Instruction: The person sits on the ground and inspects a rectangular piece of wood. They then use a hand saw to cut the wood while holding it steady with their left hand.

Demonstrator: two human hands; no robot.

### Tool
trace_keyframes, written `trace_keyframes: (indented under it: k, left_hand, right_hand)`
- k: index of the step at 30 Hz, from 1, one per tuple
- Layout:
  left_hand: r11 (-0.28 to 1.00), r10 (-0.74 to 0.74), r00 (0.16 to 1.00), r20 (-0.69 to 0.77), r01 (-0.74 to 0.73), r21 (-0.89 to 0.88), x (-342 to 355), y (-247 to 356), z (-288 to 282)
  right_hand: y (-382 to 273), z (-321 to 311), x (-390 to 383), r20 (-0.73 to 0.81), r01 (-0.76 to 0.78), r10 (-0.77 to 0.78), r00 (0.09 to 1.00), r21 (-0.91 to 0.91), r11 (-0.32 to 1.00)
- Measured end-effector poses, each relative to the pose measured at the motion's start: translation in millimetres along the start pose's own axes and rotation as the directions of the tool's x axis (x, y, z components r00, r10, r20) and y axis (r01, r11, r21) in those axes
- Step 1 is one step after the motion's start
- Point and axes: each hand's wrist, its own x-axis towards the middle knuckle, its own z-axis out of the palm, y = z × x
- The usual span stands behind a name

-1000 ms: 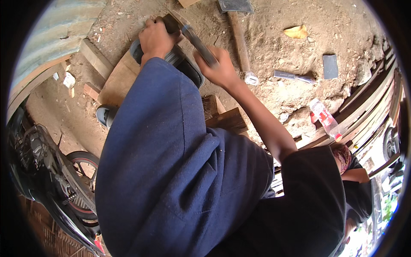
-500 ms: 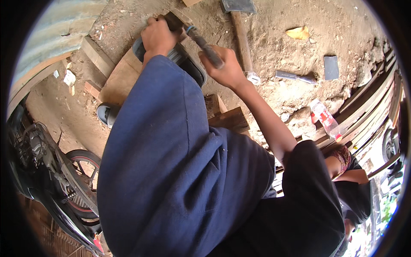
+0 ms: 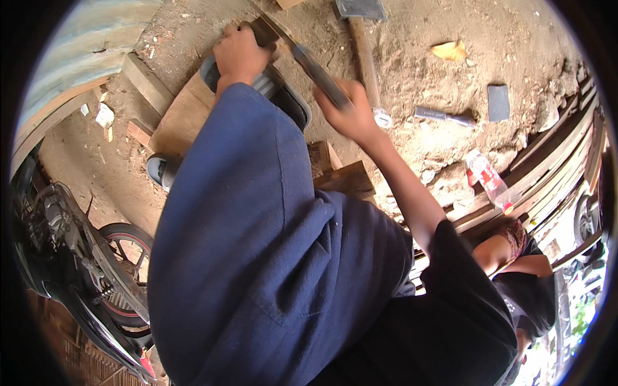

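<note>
At the top of the view, my left hand (image 3: 241, 55) is closed over a dark, flat-sided piece (image 3: 264, 31) that looks like wood. It is just beyond a dark sandal (image 3: 293, 106) beside my blue-clothed leg. My right hand (image 3: 347, 116) grips the dark handle of a long tool (image 3: 322, 77). Its narrow blade slants up and left, along the edge of the piece in my left hand. Motion blur hides the tool's exact kind, and my fingers hide part of the piece.
A wooden-handled hammer (image 3: 364, 58) with a broad dark head lies beyond my right hand. Farther right are a chisel-like tool (image 3: 444, 116), a dark square (image 3: 498, 103) and a plastic bottle (image 3: 492, 180). A motorcycle (image 3: 96, 270) stands left; another person (image 3: 524, 289) sits right.
My right hand has drawn the tool down and to the right, so more of its blade shows. My left hand stays in place on the dark piece.
</note>
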Motion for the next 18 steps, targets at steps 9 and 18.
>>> trace_keyframes:
  k: [9, 18]
  left_hand:
    - [1.000, 0.007, 1.000, 0.009, -0.007, -0.003, 5, 2, 1]
    - [0.999, -0.001, 1.000, -0.003, 0.001, 0.052, 4, 3, 5]
  right_hand:
    - [-2, 1, 2, 0.014, -0.031, 0.031, 0.999, 0.008, 0.999]
    - [15, -33, -82, 0.028, -0.063, 0.062, 0.998, 0.058, 0.996]
